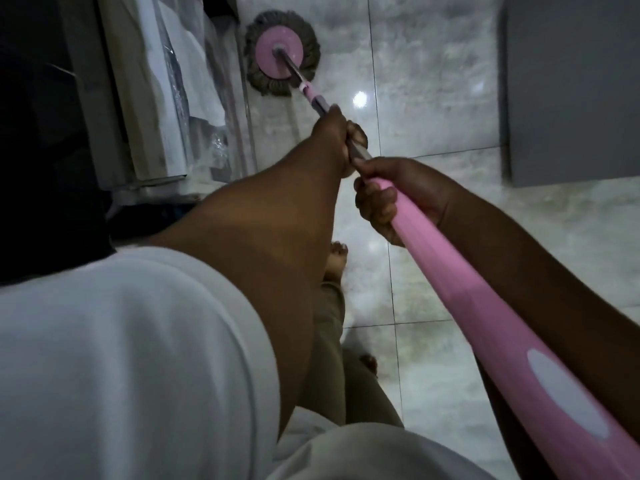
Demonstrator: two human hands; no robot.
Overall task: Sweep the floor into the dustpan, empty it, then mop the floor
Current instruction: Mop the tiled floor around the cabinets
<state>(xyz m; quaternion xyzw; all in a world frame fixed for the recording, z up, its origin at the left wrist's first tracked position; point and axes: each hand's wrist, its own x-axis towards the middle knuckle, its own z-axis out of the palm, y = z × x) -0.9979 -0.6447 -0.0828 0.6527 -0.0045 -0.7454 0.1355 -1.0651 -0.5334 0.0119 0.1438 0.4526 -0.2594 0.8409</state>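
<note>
Two hands share pink-and-steel mop pole (450,282): left hand (337,140) clamps steel shaft for reach, right hand (384,202) wraps pink grip, steering round grey-fringed mop head (281,54) upper centre on glossy marble-tile floor (433,64).

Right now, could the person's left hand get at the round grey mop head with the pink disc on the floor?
Probably not without bending down. The left hand grips the metal mop pole partway up, and the round grey mop head with the pink disc lies on the glossy tiled floor, beyond it.
</note>
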